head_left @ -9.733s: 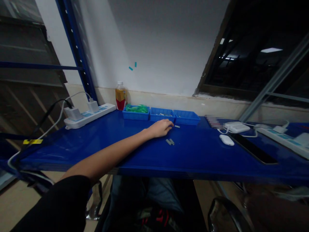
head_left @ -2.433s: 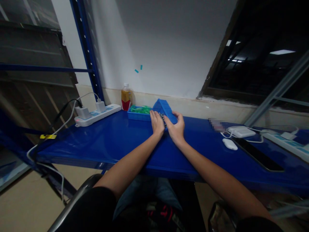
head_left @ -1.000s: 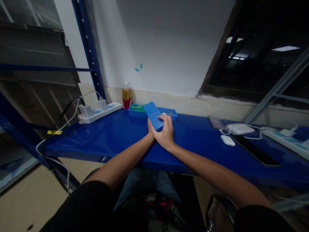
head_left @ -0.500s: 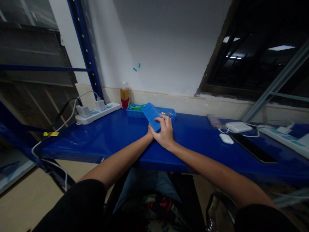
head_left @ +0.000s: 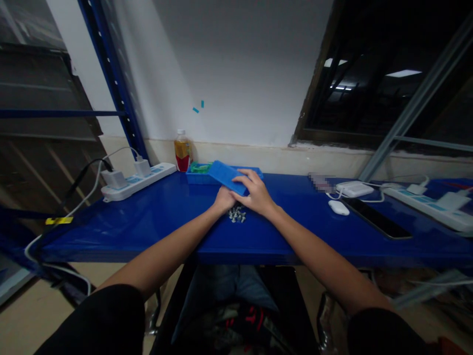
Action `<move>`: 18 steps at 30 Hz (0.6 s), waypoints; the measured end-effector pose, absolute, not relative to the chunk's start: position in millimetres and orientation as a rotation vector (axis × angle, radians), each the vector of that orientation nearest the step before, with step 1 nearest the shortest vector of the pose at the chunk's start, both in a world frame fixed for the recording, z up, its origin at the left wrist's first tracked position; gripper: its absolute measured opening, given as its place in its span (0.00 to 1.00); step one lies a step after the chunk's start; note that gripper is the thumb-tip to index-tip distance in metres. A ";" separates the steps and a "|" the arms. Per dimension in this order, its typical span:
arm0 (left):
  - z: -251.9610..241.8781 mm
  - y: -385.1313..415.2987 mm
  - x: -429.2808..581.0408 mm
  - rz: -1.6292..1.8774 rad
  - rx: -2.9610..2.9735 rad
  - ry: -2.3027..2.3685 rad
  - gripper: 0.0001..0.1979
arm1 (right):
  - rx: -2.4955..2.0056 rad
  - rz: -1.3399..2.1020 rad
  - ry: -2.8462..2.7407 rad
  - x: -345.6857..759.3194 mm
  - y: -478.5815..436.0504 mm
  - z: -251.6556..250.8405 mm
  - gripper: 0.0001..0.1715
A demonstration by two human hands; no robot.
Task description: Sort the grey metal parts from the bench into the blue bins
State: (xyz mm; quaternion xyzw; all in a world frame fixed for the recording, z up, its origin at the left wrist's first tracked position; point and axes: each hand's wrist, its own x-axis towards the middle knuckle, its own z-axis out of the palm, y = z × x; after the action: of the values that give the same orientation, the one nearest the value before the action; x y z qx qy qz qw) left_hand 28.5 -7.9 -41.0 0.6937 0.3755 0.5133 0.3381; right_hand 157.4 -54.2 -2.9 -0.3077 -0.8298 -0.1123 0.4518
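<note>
1. Hands: two, the left hand [head_left: 223, 199] and the right hand [head_left: 255, 193].
2. Blue rectangular plastic trays: three, namely the tilted tray [head_left: 226, 176], the tray with green pieces [head_left: 197, 173] and the part-hidden tray [head_left: 260, 172].
3. Small silver metal parts [head_left: 237, 215]: one pile on the blue tabletop [head_left: 166, 217]. The single pieces are too small to count.
4. White power strips: two, the left strip [head_left: 137, 179] and the right strip [head_left: 430, 208].
5. White plug adapters [head_left: 113, 177] in the left strip: two.
6. Clear plastic drink bottle [head_left: 182, 151]: one.
7. Black flat phone [head_left: 380, 225]: one.
8. White oval mouse [head_left: 338, 207]: one.
</note>
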 end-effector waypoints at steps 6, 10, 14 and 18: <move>-43.5 -3.8 27.9 1.236 1.991 1.273 0.30 | -0.810 -0.176 -1.838 187.2 -43.0 15.8 0.15; -43.1 -3.4 28.0 1.213 1.907 1.330 0.29 | -0.874 -0.116 -1.628 207.4 -35.4 21.0 0.14; -41.6 -3.4 26.5 1.204 1.865 1.367 0.22 | -0.949 -0.042 -1.306 233.7 -19.2 20.2 0.16; -41.1 -1.2 22.8 1.146 1.905 1.306 0.21 | -0.949 0.223 -0.794 268.5 0.3 15.5 0.18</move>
State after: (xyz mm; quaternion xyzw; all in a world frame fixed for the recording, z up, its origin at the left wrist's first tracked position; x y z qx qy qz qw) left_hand 22.8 -1.2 -41.1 0.7097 0.4866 0.4270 0.2779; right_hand 268.5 0.3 15.5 -0.4438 -0.3715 0.1044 0.8088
